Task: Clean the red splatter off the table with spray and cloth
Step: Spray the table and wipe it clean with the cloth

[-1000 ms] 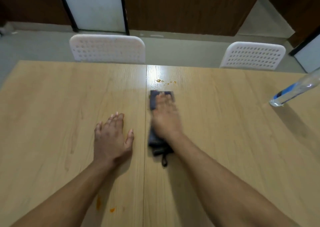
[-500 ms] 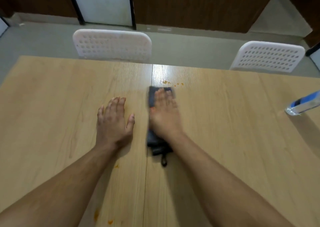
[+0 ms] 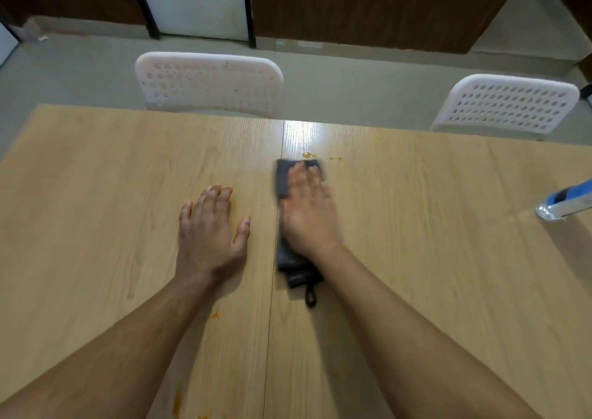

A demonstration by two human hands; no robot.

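A dark grey cloth (image 3: 283, 181) lies flat on the wooden table (image 3: 96, 194), just right of the centre seam. My right hand (image 3: 309, 209) presses down on it with straight fingers, blurred by motion. Small orange-red splatter spots (image 3: 309, 155) sit just beyond the cloth's far edge. More spots (image 3: 214, 315) show beside my left forearm, and others (image 3: 176, 402) near the bottom edge. My left hand (image 3: 209, 226) rests flat on the table left of the seam, fingers spread. A clear spray bottle with a blue label (image 3: 567, 202) lies at the far right.
Two white perforated chairs stand behind the table's far edge, one at the middle left (image 3: 208, 82), one at the right (image 3: 509, 105). Beyond them are grey floor and dark wooden wall panels.
My right hand has slid the cloth a little farther from me, toward the spots at its far edge. My left hand stays flat in place. The camera has tilted and drifted slightly.
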